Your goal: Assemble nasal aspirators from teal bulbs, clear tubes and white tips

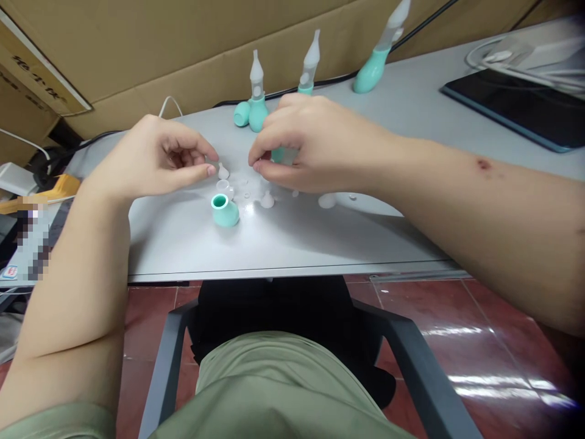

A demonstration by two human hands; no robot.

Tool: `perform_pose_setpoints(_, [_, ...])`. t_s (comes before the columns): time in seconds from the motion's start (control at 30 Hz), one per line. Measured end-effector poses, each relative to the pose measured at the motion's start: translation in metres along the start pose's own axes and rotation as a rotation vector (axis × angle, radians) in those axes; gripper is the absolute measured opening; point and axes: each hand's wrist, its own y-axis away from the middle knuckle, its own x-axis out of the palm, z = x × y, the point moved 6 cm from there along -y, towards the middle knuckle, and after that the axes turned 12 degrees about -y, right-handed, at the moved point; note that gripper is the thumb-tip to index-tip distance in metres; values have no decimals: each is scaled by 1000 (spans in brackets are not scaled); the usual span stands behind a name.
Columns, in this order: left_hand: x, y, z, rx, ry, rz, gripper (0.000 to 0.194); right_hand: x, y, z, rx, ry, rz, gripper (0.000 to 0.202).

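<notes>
My left hand hovers over the left of the desk, its thumb and index finger slightly apart with nothing visible between them. Just past its fingertips stands a small white nozzle tip. My right hand has thumb and index finger pinched together; whatever they hold, if anything, is hidden. Under and around the hands lie a mint green rubber bulb with its opening up, a clear plastic piece, a white nozzle tip and a white piece. A green part shows partly behind my right fingers.
Along the back stand assembled nasal aspirators, one left, one middle, one right, with a loose green bulb. A dark tablet-like device lies right. Cardboard walls the back. Chair armrests flank my lap.
</notes>
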Motion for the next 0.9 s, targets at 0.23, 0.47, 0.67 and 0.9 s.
perform_pose_setpoints(0.23, [8, -8, 7, 66, -72, -76, 31, 6, -26, 25, 163, 70, 150, 33])
perform_pose_setpoints(0.47, [36, -19, 14, 130, -120, 68, 35, 29, -41, 17, 98, 250, 195, 31])
perform_pose_setpoints(0.67, [37, -22, 15, 70, -154, 74, 22, 43, -45, 5, 115, 303, 268, 25])
perform_pose_setpoints(0.9, [30, -20, 19, -108, -29, 7, 18, 51, -52, 18, 149, 443, 350, 44])
